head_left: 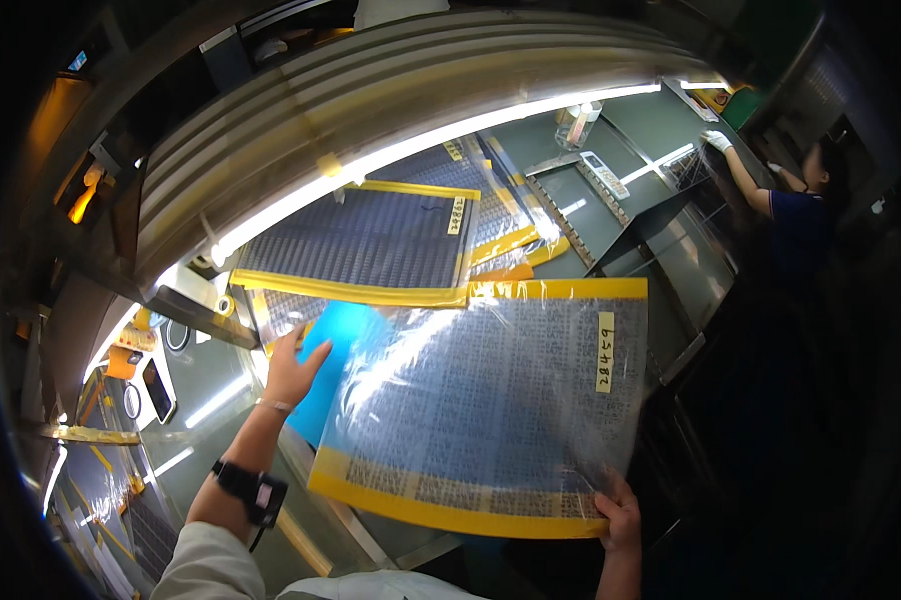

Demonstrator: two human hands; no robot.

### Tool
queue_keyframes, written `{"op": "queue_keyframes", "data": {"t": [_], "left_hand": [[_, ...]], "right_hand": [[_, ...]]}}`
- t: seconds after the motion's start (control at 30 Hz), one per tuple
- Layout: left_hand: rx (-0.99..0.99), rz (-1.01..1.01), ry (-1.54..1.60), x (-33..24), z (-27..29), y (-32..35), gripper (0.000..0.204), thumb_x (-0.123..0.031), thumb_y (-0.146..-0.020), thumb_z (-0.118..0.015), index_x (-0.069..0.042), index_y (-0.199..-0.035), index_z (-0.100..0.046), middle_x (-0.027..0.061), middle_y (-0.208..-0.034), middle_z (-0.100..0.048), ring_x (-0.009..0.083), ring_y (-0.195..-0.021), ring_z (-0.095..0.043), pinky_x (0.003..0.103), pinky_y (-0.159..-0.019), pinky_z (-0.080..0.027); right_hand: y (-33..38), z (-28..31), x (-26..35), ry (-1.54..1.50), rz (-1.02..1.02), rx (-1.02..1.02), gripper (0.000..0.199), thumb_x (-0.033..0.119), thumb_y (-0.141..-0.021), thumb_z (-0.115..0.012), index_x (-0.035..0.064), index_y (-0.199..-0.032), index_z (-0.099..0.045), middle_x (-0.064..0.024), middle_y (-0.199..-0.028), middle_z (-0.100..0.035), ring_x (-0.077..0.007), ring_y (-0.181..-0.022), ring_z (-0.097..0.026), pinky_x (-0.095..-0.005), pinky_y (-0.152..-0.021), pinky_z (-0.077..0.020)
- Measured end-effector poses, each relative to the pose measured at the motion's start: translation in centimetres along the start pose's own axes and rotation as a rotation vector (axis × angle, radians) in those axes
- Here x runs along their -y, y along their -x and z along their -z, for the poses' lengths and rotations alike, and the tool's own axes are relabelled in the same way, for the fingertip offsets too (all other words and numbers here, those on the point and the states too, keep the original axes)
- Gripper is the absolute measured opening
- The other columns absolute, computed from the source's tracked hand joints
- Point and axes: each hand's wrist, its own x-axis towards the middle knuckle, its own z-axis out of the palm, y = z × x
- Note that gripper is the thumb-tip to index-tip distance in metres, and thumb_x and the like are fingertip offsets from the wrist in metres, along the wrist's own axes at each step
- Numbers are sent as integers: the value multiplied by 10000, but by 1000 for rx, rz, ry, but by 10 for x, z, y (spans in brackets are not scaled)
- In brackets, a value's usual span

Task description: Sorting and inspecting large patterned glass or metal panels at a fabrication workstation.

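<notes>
A large clear film sheet (491, 400) with yellow-taped top and bottom edges and rows of dense dark marks spans the middle, tilted. My right hand (621, 510) pinches its lower right corner. A pale label with handwriting (606, 352) is stuck near the right side. Part of a bright blue sheet (321, 395) shows beyond the film's left edge, the rest being behind the film. My left hand (296, 370) is at the blue sheet's left side, thumb and fingers apart, with no grip visible. A strap with a small dark device (253, 494) circles my left forearm.
Behind lies a dark patterned sheet (361, 240) with yellow borders, on other sheets. A lit tube lamp (441, 130) crosses above the bench. A divided metal tray (581, 215) and a clear jar (578, 125) stand to the right. A phone (157, 388) lies left. A gloved co-worker (801, 200) works far right.
</notes>
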Motion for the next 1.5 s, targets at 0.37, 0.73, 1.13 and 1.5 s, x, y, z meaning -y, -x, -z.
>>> {"op": "queue_keyframes", "data": {"t": [0.37, 0.73, 1.13, 1.5], "left_hand": [[419, 438, 884, 91, 127, 203, 268, -219, -895, -543, 3, -1047, -550, 85, -836, -638, 150, -673, -630, 277, -588, -524], [-492, 311, 337, 221, 241, 476, 289, -169, -892, -540, -6, -1130, -540, 89, -993, -624, 157, -853, -617, 229, -623, -501], [-722, 604, -483, 314, 214, 633, 687, -386, -734, -683, -92, -1297, -422, 150, -1428, -278, 359, -1343, -165, 544, -1035, -200], [-1099, 750, -617, 383, 205, 688, 578, -407, -775, -638, -81, -1227, -483, 173, -1332, -401, 364, -1284, -291, 563, -998, -250]], "right_hand": [[62, -29, -92, 166, -80, 382, 352, -41, -817, -524, -33, -1168, -542, -139, -1046, -624, -179, -901, -602, -267, -821, -458], [128, -105, -230, 130, -172, 854, 390, -42, -863, -486, -28, -1252, -462, -126, -1118, -582, -176, -979, -568, -282, -861, -443], [200, -111, -292, 218, -211, 928, 414, -22, -864, -481, 5, -1276, -447, -121, -1150, -561, -195, -1005, -562, -292, -875, -444], [204, -106, -292, 522, -78, 566, 389, 69, -852, -542, 60, -1235, -471, -82, -1082, -572, -169, -761, -583, -244, -521, -484]]}}
